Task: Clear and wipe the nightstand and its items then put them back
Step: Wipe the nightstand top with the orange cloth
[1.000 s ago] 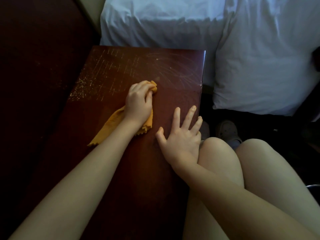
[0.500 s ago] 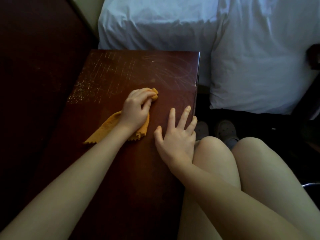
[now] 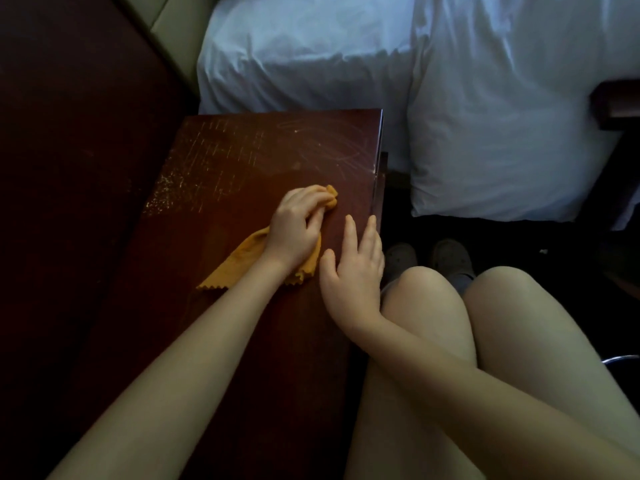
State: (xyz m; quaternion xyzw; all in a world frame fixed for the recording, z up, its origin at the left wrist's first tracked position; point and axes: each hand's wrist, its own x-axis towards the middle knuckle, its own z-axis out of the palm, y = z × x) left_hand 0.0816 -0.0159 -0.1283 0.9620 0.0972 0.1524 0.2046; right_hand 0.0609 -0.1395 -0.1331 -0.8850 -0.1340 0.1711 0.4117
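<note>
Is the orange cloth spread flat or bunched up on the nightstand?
Bunched. The left hand grips the orange cloth in a wad, its loose zigzag-edged tail trailing on the nightstand.

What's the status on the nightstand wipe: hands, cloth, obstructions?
Left hand grips orange cloth, pressed on nightstand top. Right hand flat on top by right edge. Pale scratches across far half.

- Your dark reddish-brown wooden nightstand (image 3: 242, 161): glossy surface, scratched and dust-speckled at its far end.
- Your orange zigzag-edged cloth (image 3: 239, 259): lies mid-surface, far end bunched, tail trailing toward you.
</note>
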